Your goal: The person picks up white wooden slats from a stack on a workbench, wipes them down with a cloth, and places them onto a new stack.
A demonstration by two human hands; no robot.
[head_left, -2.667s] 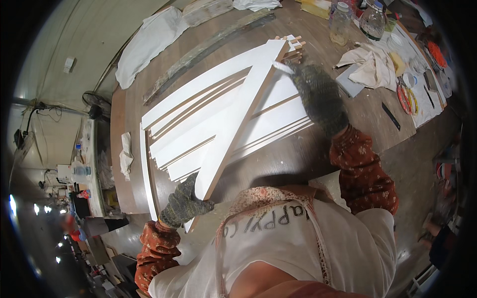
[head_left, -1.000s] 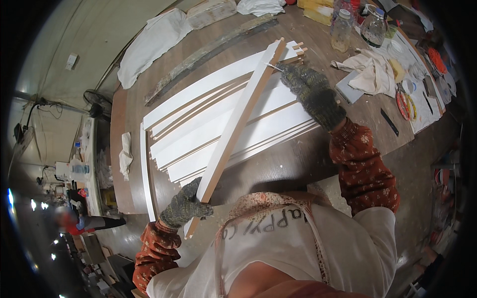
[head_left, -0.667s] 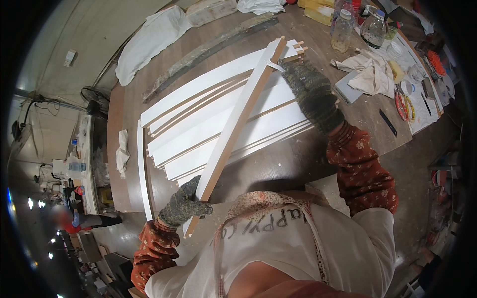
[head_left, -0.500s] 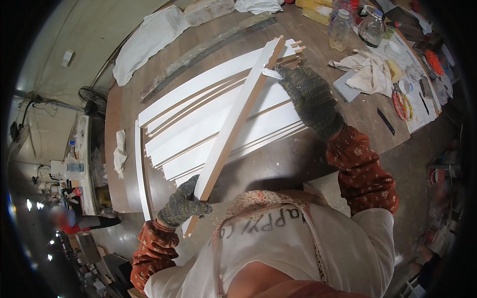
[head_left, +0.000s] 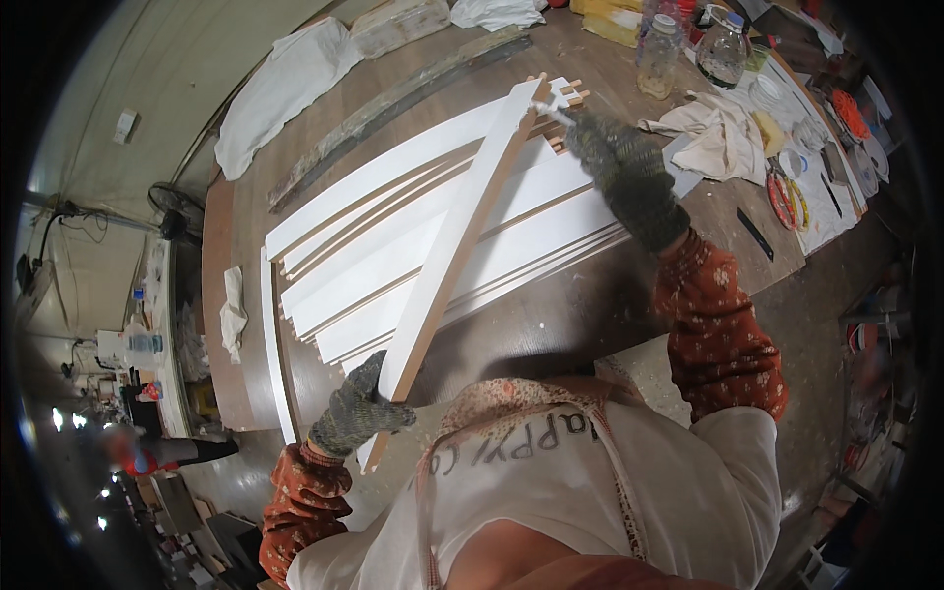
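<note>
My left hand [head_left: 359, 411], in a dark knitted glove, grips the near end of a long wooden strip [head_left: 462, 226]. The strip has a white face and a bare wood-coloured edge, and slants away from me across a pile of similar white strips [head_left: 374, 236]. At its far end is my right hand [head_left: 629, 177], gloved alike, with the fingers closed on a small white piece [head_left: 553, 113]. It looks like folded cloth or paper, but the kind is unclear. The white piece is at the strip's far end.
One white strip [head_left: 277, 354] lies apart on the left of the brown table [head_left: 236, 393]. A long grey bar [head_left: 383, 118] lies behind the pile. To the right are a crumpled cloth [head_left: 723, 133], scissors [head_left: 784, 202], a black blade-like strip [head_left: 755, 234] and bottles [head_left: 659, 59].
My right hand and the white piece have moved slightly farther away, toward the strip's far tip. My left hand keeps its grip. The whole view has shifted a little.
</note>
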